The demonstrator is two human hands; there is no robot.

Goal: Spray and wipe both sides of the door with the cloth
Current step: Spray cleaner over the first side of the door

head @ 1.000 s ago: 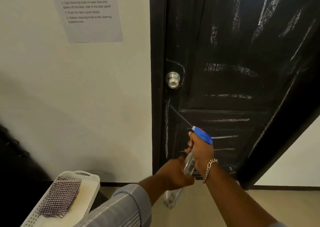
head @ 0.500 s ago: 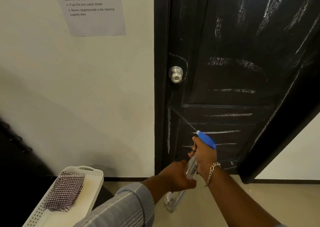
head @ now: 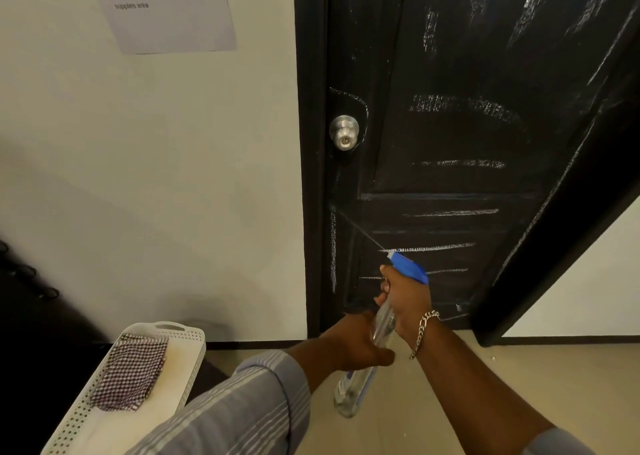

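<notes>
Door knob (head: 344, 132) lower now — cloth (head: 130, 373) in tray (head: 194, 361).

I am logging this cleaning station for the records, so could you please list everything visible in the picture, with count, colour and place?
black panelled door with white chalky streaks: one, black, right of centre, standing ajar
round silver metal door knob: one, silver, on the door's left edge
white printed paper notice: one, white, on the wall, upper left
white perforated plastic tray: one, white, lower left
checked dark-and-white cloth: one, folded, lying in the tray
clear plastic spray bottle with blue head: one, aimed at the door
silver chain bracelet: one, on the right wrist
left hand: holds the bottle's body
right hand: fingers on the trigger
</notes>
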